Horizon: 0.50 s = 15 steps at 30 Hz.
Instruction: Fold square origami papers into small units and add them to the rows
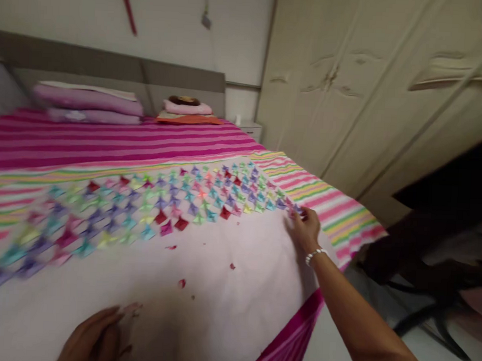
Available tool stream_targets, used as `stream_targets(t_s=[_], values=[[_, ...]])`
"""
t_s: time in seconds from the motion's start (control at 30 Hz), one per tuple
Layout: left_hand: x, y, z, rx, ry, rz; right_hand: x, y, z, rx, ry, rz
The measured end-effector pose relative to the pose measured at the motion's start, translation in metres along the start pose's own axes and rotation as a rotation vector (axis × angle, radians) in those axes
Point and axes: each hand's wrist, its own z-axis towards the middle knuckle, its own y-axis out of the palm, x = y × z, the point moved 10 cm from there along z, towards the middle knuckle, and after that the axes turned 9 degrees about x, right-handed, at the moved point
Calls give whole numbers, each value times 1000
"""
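Note:
Several small folded paper pieces (172, 204) in many colours lie in rows across a pale sheet (228, 297) on the bed. My right hand (305, 228), with a white bead bracelet on the wrist, reaches far out to the right end of the rows. Its fingers pinch a small purple and pink piece there. My left hand (94, 339) rests low on the pale sheet near the bottom edge. Its fingers are curled and pressed against the sheet, and I cannot see whether anything is under them. A few red paper scraps (181, 283) lie between the hands.
The bed has a pink striped cover (107, 142) with stacked pillows (88, 102) at the grey headboard. Cream wardrobe doors (349, 84) stand to the right. A dark chair (433, 263) sits beside the bed's right edge, over a pale floor.

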Motion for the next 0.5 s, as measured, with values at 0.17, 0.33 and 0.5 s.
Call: stream_targets(t_s=[0.17,0.33,0.5], values=[[47,-19,1,51,25,-90,-62,12,-25,-63,-34,211],[61,-24,3,93,17,-150,-161,50,-124,-515,-114,448],[34,-59,23,109,-23,-78,-260,37,-237,-810,-302,682]])
